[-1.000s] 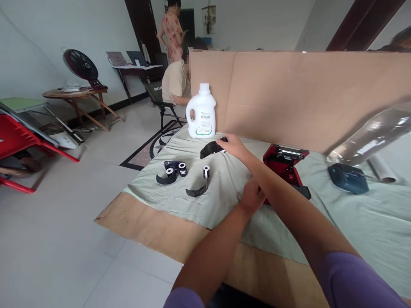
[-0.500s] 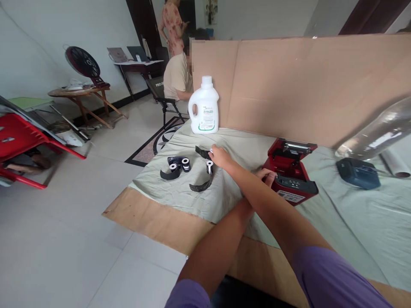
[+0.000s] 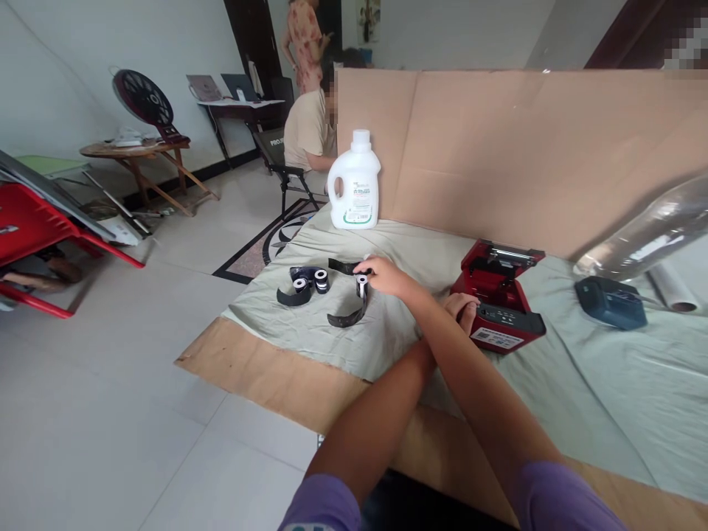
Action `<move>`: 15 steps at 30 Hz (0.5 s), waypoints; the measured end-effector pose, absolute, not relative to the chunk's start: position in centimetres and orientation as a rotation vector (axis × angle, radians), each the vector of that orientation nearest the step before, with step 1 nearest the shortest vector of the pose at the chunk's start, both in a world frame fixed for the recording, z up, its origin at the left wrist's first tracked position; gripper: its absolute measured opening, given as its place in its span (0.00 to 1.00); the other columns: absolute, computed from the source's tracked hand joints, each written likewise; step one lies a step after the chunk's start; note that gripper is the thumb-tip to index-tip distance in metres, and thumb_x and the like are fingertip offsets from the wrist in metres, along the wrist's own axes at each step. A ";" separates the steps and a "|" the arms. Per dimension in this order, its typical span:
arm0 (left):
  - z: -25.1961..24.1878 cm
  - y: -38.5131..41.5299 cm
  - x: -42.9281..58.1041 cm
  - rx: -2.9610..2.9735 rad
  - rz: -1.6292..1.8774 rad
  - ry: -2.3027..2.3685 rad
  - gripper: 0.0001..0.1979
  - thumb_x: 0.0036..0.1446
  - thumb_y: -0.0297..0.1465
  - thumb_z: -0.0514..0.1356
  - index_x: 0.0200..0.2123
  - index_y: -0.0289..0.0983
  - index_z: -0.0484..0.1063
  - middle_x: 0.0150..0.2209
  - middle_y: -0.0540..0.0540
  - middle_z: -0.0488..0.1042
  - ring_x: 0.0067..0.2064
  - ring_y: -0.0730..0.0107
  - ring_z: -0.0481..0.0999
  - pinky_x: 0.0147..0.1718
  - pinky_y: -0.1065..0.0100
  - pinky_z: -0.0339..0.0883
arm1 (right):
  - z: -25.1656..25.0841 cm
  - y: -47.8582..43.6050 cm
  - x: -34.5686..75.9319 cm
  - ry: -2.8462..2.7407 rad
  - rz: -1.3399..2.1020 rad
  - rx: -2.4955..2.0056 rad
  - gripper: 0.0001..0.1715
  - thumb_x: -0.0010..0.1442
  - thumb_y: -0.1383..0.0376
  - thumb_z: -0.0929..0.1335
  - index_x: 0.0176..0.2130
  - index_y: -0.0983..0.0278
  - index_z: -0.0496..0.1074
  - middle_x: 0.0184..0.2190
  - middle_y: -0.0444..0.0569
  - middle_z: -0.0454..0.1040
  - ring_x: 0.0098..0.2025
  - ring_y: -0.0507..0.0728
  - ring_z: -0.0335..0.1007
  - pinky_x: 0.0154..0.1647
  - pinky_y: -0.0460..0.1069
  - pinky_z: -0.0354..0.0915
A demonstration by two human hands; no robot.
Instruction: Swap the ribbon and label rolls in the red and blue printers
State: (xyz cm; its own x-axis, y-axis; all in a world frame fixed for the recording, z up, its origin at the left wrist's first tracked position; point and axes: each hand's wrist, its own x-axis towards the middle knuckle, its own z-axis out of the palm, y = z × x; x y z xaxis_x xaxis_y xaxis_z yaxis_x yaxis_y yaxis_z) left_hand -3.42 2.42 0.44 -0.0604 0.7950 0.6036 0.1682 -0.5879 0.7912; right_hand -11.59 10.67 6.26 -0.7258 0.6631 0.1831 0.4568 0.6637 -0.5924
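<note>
As right grip (image 3: pixel 381 274) pinches 1 black strip (image 3: pixel 341 266) (near 3 rolls (image 3: pixel 321 282)), left (image 3: pixel 459 304) clutches machine (image 3: pixel 502 317).

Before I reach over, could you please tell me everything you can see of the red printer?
The red printer looks like hard plastic, boxy, standing on the pale green cloth. Its lid is raised at the far side, a shiny bar on its underside; details inside are unclear. Along the near side runs a dark panel with small pale marks, above a white label with a dark square. The left hand's grip touches its near left corner.
</note>
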 end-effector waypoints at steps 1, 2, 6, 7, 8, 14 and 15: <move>0.3 2.4 -3.4 1.768 1.708 1.023 0.14 0.68 0.36 0.48 0.42 0.38 0.72 0.40 0.44 0.78 0.42 0.65 0.76 0.48 0.63 0.71 | 6.1 10.3 -11.3 -2.541 0.785 -0.859 0.29 0.51 0.79 0.63 0.47 0.61 0.81 0.46 0.49 0.78 0.44 0.55 0.73 0.49 0.47 0.64; 0.3 2.5 -3.4 1.797 1.719 1.020 0.15 0.68 0.36 0.48 0.42 0.38 0.72 0.40 0.44 0.77 0.42 0.65 0.76 0.48 0.63 0.72 | 6.0 10.1 -11.1 -2.572 0.842 -0.855 0.32 0.49 0.80 0.63 0.49 0.60 0.80 0.48 0.48 0.78 0.45 0.55 0.73 0.50 0.47 0.64; 0.2 2.4 -3.5 1.856 1.736 0.999 0.15 0.68 0.36 0.47 0.42 0.38 0.72 0.40 0.43 0.77 0.42 0.65 0.77 0.47 0.63 0.72 | 5.7 9.7 -10.9 -2.583 0.991 -0.919 0.34 0.49 0.80 0.64 0.53 0.59 0.76 0.50 0.46 0.79 0.42 0.55 0.74 0.48 0.49 0.66; 0.3 2.3 -3.6 1.853 1.732 0.994 0.15 0.68 0.36 0.48 0.43 0.38 0.72 0.40 0.43 0.78 0.42 0.65 0.77 0.47 0.64 0.72 | 5.5 9.7 -11.0 -2.570 0.981 -0.925 0.33 0.50 0.79 0.65 0.52 0.60 0.76 0.49 0.46 0.79 0.42 0.56 0.74 0.48 0.49 0.66; 0.3 2.2 -3.7 1.843 1.727 0.993 0.15 0.68 0.36 0.48 0.43 0.38 0.73 0.41 0.44 0.78 0.42 0.65 0.77 0.47 0.64 0.72 | 5.3 9.7 -11.3 -2.558 0.968 -0.921 0.31 0.50 0.79 0.65 0.51 0.60 0.76 0.48 0.46 0.79 0.43 0.56 0.74 0.48 0.49 0.66; 0.7 1.5 -4.0 1.808 1.676 1.025 0.15 0.69 0.36 0.49 0.44 0.38 0.74 0.40 0.44 0.78 0.42 0.65 0.78 0.46 0.65 0.72 | 4.2 9.1 -12.3 -2.503 0.941 -0.927 0.27 0.55 0.73 0.68 0.54 0.59 0.70 0.43 0.47 0.76 0.43 0.57 0.72 0.47 0.51 0.66; 0.7 1.5 -4.0 1.826 1.671 1.028 0.15 0.69 0.36 0.49 0.44 0.38 0.74 0.41 0.43 0.78 0.43 0.65 0.78 0.47 0.64 0.72 | 4.4 8.8 -12.0 -2.492 0.930 -0.946 0.29 0.56 0.70 0.68 0.57 0.60 0.67 0.42 0.47 0.75 0.42 0.57 0.72 0.46 0.51 0.66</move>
